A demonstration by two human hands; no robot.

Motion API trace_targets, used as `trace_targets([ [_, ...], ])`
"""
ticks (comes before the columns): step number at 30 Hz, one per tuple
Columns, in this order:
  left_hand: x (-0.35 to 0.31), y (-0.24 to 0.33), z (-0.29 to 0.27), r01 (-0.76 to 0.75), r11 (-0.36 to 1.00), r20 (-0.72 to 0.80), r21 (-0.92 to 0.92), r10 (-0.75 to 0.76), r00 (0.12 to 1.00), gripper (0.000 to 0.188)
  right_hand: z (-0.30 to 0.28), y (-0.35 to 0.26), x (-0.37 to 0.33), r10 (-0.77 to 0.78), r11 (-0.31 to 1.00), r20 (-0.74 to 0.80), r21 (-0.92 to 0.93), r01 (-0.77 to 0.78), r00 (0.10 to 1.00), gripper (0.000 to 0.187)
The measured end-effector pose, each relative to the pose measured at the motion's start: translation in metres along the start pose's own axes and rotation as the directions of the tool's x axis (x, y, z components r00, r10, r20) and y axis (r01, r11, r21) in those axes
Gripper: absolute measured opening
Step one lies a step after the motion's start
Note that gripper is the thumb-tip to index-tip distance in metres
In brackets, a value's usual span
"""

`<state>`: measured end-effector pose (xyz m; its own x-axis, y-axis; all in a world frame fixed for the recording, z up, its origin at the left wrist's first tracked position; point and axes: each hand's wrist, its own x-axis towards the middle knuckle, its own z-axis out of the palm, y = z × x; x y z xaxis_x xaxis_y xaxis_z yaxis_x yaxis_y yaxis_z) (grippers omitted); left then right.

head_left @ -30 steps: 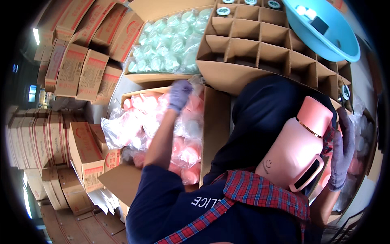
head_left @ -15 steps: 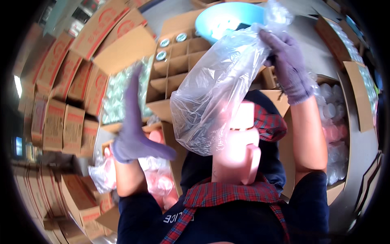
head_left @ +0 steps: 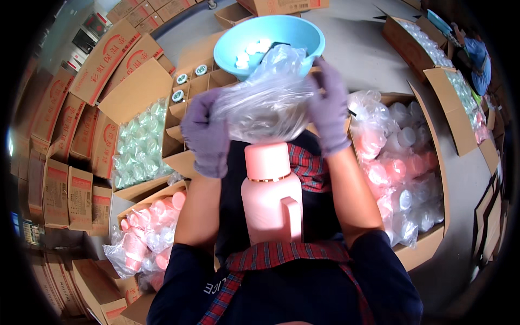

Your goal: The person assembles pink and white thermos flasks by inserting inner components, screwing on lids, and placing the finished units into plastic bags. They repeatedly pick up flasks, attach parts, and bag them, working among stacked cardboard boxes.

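Holding a clear plastic bag (head_left: 268, 103) (both gloved hands) above a pink flask (head_left: 271, 195).

Brown red-printed cartons (head_left: 81, 135) stacked at left; open cartons (head_left: 433, 162) of seemingly bagged bottles at right.

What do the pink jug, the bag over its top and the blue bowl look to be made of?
Pink jug: likely matte plastic, moulded handle, soft sheen. Bag: thin clear plastic film, crinkled and glossy. Blue bowl: probably smooth plastic, uniform colour.
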<state>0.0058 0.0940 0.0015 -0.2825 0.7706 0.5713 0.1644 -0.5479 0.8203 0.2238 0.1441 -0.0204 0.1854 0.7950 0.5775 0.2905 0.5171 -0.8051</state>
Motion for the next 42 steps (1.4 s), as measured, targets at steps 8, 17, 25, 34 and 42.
trace_targets([
  [8, -0.060, -0.076, -0.046, -0.026, 0.867, 0.219, 0.498, -0.097, 0.971, 0.026, 0.003, 0.057, -0.080, 0.442, 0.615, 0.237, 0.622, -0.484, 0.865, 0.034],
  [17, -0.161, -0.001, -0.060, -0.326, 0.807, 0.343, 0.492, 0.164, 0.925, 0.053, -0.056, -0.020, -0.199, 0.245, 0.961, 0.081, 0.113, -0.253, 0.966, 0.047],
  [25, -0.173, 0.019, -0.083, -0.313, 0.725, 0.317, 0.613, 0.137, 0.938, 0.050, -0.060, -0.046, -0.200, 0.091, 0.995, 0.295, -0.058, -0.077, 0.951, 0.014],
  [34, -0.245, 0.020, -0.173, -0.154, 0.925, 0.682, 0.348, -0.137, 0.718, 0.024, -0.087, -0.057, -0.210, -0.102, 0.967, 0.948, 0.166, -0.193, 0.303, 0.029],
  [42, -0.245, 0.001, -0.174, -0.388, 0.841, 0.761, 0.376, -0.042, 0.648, 0.025, -0.016, -0.069, -0.118, -0.631, 0.636, 0.576, 0.001, 0.772, 0.519, 0.023],
])
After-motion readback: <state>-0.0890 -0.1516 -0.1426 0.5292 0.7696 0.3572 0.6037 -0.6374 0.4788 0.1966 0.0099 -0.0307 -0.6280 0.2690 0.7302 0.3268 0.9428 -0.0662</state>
